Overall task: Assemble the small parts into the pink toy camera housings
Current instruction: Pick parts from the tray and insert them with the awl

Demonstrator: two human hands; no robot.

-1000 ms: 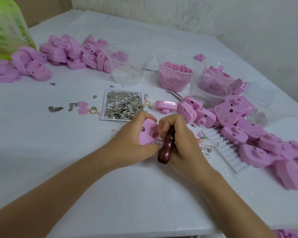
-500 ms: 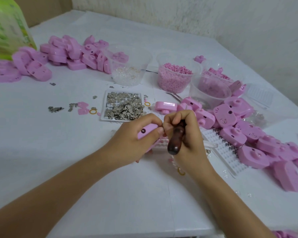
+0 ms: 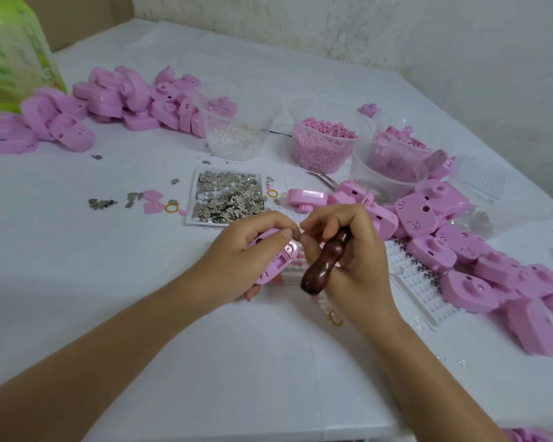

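Observation:
My left hand [image 3: 237, 263] grips a pink toy camera housing [image 3: 273, 255] just above the white table, its open inner side tilted toward the right. My right hand [image 3: 348, 250] is curled round a dark brown wooden tool handle [image 3: 324, 261], fingertips right beside the housing's upper edge. The tool's tip is hidden by my fingers. A small white tray of grey metal pieces [image 3: 227, 196] lies just beyond my hands.
Pink housings are heaped at the right [image 3: 479, 250] and far left [image 3: 125, 100]. Clear tubs hold transparent bits [image 3: 237, 129], pink pellets [image 3: 326, 141] and pink parts [image 3: 390, 167]. A white studded board [image 3: 419, 282] lies under my right hand; tweezers [image 3: 323, 178] and yellow rings [image 3: 171, 208] nearby.
Both hands lifted and shifted slightly away from me. The housing turned in my left hand from face-up to showing its inner side, and the wooden handle swung to a steeper tilt.

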